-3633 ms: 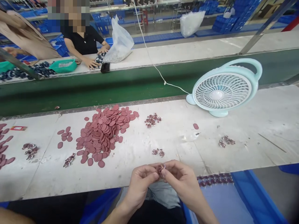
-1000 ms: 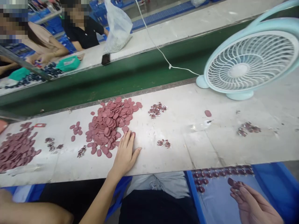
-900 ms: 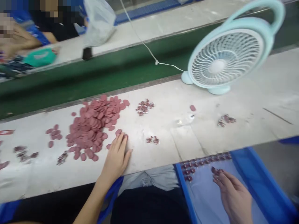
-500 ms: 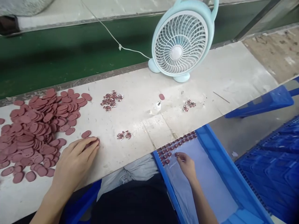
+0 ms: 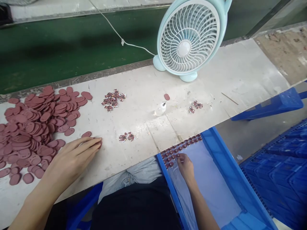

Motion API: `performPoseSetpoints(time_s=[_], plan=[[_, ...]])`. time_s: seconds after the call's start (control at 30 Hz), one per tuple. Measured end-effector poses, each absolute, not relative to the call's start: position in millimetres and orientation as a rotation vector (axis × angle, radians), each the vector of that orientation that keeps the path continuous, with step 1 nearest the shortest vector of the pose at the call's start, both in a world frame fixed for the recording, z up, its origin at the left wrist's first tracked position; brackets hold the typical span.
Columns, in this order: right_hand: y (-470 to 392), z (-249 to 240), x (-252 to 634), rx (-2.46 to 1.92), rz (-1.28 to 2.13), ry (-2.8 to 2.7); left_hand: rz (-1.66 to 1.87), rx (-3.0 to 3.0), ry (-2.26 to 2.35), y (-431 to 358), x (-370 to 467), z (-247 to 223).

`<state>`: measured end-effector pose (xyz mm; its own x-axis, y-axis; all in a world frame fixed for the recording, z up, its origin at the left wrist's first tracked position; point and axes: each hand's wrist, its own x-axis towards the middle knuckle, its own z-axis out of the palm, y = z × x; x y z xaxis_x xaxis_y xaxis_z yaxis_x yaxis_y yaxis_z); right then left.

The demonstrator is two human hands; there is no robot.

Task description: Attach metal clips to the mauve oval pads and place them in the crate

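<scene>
My left hand (image 5: 74, 156) rests low over the white table, its fingers closed on a reddish-brown oval disc (image 5: 100, 144) that shows at the fingertips. Just behind those fingers lies another oval disc (image 5: 86, 134), and a big heap of such discs (image 5: 26, 134) spreads to the left. Inside the blue tray (image 5: 230, 169), my right hand (image 5: 186, 167) pinches a small dark-brown piece (image 5: 177, 155) at the end of a row. Several rows of similar brown pieces (image 5: 181, 147) line the tray's far left end; the fingers partly hide the held one.
On the table (image 5: 134, 111) lie a cluster of small brown-and-white parts (image 5: 114, 99), a pair (image 5: 127, 136) nearer me and a few more (image 5: 196, 106) at right. A clear dropper bottle (image 5: 160, 109) stands mid-table. Behind is a pale-blue fan (image 5: 189, 41). Blue crates (image 5: 283, 172) stand at right.
My right hand has moved slightly left and nearer the rows, bringing its small piece to them. My left hand stays at nearly the same spot on the table. The view has shifted slightly.
</scene>
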<state>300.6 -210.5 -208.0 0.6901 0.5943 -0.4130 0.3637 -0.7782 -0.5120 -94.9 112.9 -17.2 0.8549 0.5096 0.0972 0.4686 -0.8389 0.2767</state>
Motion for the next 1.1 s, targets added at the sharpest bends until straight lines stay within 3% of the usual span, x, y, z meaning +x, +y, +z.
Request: performPoseSetpoints(time_s=[0.23, 0.37, 0.47, 0.6, 0.73, 0.83, 0.97, 1.1], plan=[[-202.5, -200.9, 297.6, -2.483, 0.785, -0.714, 0.323, 2.875, 0.726, 119.3, -86.6, -18.2], [-191.8, -167.5, 299.6, -2.433, 0.664, -0.591, 0.544, 2.707, 0.923, 114.1, -81.2, -6.7], [-178.7, -120.0, 299.1, -2.320, 0.523, -0.473, 0.791, 2.318, 1.095, 99.7, -78.0, 6.1], [-141.0, -45.5, 284.5, -2.021, 0.434, -0.424, 1.119, 1.371, 1.095, 79.3, -69.7, 10.0], [-71.2, 2.7, 259.1, -1.264, 1.052, -0.230, 1.083, 0.522, 1.001, 63.3, -53.0, 3.3], [-8.9, 6.8, 249.8, -0.704, 1.527, -0.031, 1.019, 0.279, 0.953, 47.3, -39.7, 0.3], [51.7, -7.5, 256.5, -0.278, 1.638, 0.109, 0.932, 0.245, 0.849, 25.4, -27.8, 0.6], [59.9, 1.4, 251.2, -0.319, 1.665, 0.102, 0.860, 0.224, 0.762, 17.3, -21.5, 1.3]])
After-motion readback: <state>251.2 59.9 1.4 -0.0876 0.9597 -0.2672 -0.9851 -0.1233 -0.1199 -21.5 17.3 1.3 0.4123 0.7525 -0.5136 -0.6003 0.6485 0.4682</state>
